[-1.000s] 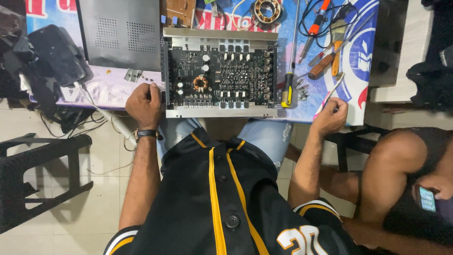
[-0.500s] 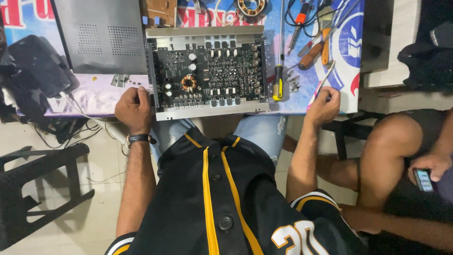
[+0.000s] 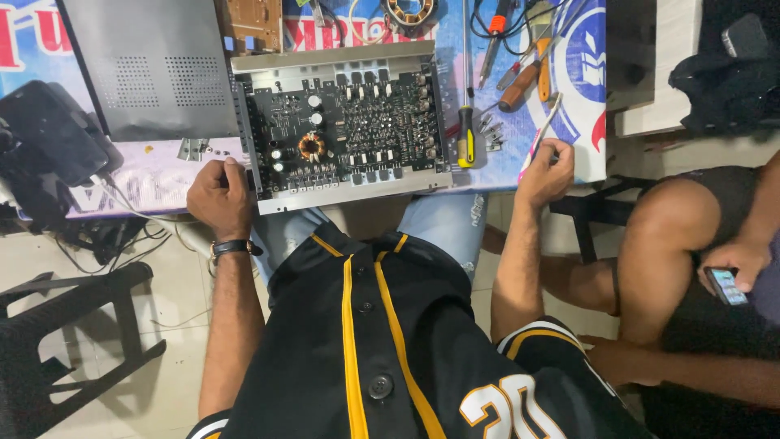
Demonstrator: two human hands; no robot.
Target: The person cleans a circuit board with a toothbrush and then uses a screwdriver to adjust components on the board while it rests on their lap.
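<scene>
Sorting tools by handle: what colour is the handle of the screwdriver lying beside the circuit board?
Yellow and black, clearest in the head view: screwdriver.
</scene>
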